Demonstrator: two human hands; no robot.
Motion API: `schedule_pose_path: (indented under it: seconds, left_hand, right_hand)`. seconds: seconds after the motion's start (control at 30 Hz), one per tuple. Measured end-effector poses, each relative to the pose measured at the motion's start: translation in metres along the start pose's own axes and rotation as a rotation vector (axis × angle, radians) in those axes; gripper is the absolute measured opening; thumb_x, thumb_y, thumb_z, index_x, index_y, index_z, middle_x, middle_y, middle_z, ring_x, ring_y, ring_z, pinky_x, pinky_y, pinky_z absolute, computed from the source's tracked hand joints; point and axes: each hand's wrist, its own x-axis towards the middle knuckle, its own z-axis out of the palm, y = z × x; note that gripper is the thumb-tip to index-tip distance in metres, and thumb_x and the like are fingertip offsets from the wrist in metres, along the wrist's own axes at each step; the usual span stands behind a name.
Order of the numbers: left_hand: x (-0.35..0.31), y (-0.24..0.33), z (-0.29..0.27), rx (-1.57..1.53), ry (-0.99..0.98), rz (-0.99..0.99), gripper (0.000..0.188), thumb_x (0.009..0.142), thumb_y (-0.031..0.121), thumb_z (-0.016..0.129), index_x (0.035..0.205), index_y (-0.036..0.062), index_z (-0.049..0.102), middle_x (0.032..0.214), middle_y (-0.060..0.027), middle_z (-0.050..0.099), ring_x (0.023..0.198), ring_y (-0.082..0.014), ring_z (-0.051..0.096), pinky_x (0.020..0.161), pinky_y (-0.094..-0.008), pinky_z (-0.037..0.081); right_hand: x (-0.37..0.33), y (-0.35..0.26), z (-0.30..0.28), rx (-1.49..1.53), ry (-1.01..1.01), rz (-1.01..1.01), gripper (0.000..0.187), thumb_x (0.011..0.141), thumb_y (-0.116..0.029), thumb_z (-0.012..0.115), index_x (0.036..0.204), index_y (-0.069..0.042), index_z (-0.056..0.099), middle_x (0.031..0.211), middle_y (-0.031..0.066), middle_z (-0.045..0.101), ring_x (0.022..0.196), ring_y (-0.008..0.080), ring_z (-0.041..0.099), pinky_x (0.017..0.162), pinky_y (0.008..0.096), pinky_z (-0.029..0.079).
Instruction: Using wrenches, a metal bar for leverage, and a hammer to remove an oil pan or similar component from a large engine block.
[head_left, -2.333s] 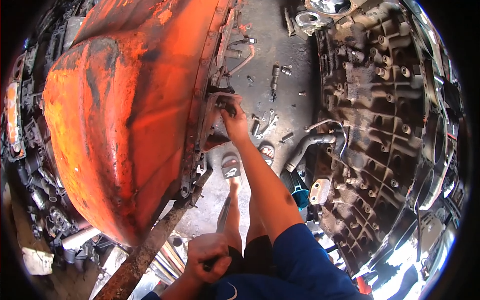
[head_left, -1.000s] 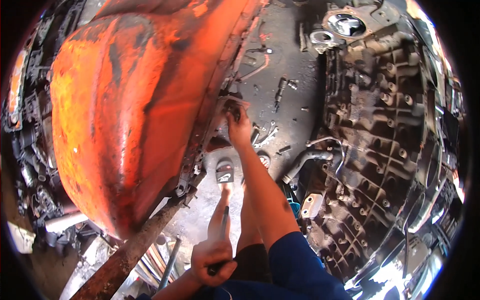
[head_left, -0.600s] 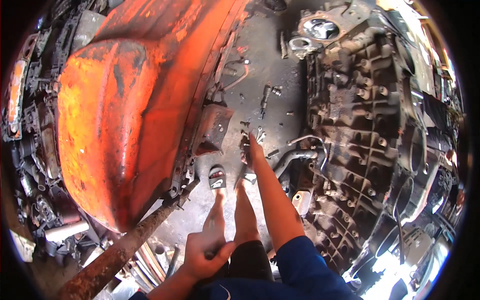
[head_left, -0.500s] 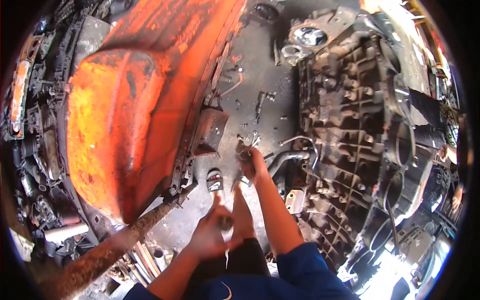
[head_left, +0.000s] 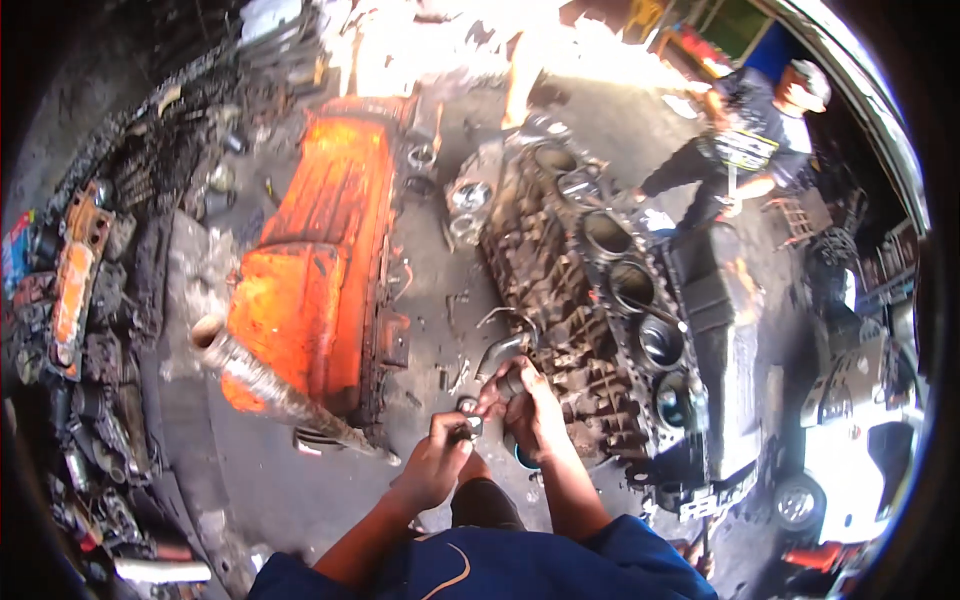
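Observation:
My right hand (head_left: 535,415) is closed around a dark, rounded metal part (head_left: 512,383), held up in front of me beside the engine block. My left hand (head_left: 437,458), just to its left and lower, pinches a small metal piece (head_left: 468,428) whose kind I cannot make out. The two hands are close together, and the fingers partly cover both parts. Right of them lies the large rusty engine block (head_left: 560,320) with a row of round cylinder bores. A bent metal pipe (head_left: 500,352) sits just beyond my right hand.
A large orange metal oil pan (head_left: 290,300) lies to the left, with a rusty pipe (head_left: 270,375) slanting across its near end. Heaped engine parts (head_left: 100,400) line the far left. At the back right another person (head_left: 750,140) sits low. A white vehicle (head_left: 850,450) stands at the right.
The view has tilted up, bringing the other person and the bright background in. My hands have come together, the left rising toward the right.

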Motion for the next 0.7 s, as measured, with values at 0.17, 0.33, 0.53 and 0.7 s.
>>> schedule_pose_path:
  seconds: [0.17,0.33,0.53,0.7]
  left_hand:
    - [-0.096,0.104,-0.002,0.149,0.024,0.346,0.022,0.095,0.013,0.054,0.114,0.0039,0.047,0.087,-0.0165,0.062,0.075,-0.0276,0.064,0.067,-0.0371,0.050]
    - [-0.187,0.191,-0.001,0.269,-0.053,0.319,0.020,0.097,0.017,0.053,0.112,0.0047,0.048,0.077,-0.0166,0.064,0.072,-0.0355,0.066,0.062,-0.0422,0.049]
    - [-0.263,0.244,0.019,0.459,-0.006,0.428,0.024,0.096,0.020,0.052,0.111,0.0024,0.046,0.080,-0.0238,0.063,0.072,-0.0436,0.063,0.061,-0.0487,0.048]
    - [-0.299,0.272,0.057,0.761,-0.014,0.485,0.031,0.095,0.025,0.055,0.113,0.0019,0.045,0.085,-0.0251,0.064,0.074,-0.0433,0.064,0.062,-0.0496,0.051]
  right_hand:
    - [-0.124,-0.017,0.098,0.219,0.121,-0.167,0.059,0.096,-0.062,0.033,0.090,-0.006,0.049,0.085,0.0113,0.061,0.077,0.0214,0.060,0.068,0.0308,0.048]
    - [-0.235,-0.014,0.158,0.154,0.133,-0.363,0.043,0.099,-0.050,0.042,0.091,-0.009,0.053,0.084,0.0019,0.053,0.066,0.0097,0.045,0.063,0.0246,0.038]
    - [-0.335,-0.040,0.185,-0.696,0.242,-0.805,0.012,0.097,-0.012,0.050,0.090,-0.003,0.055,0.074,0.0065,0.056,0.066,0.0137,0.051,0.063,0.0275,0.042]
    - [-0.397,-0.084,0.167,-1.187,0.123,-0.885,0.014,0.093,-0.017,0.052,0.088,-0.004,0.054,0.066,0.0180,0.053,0.059,0.0364,0.056,0.056,0.0414,0.043]
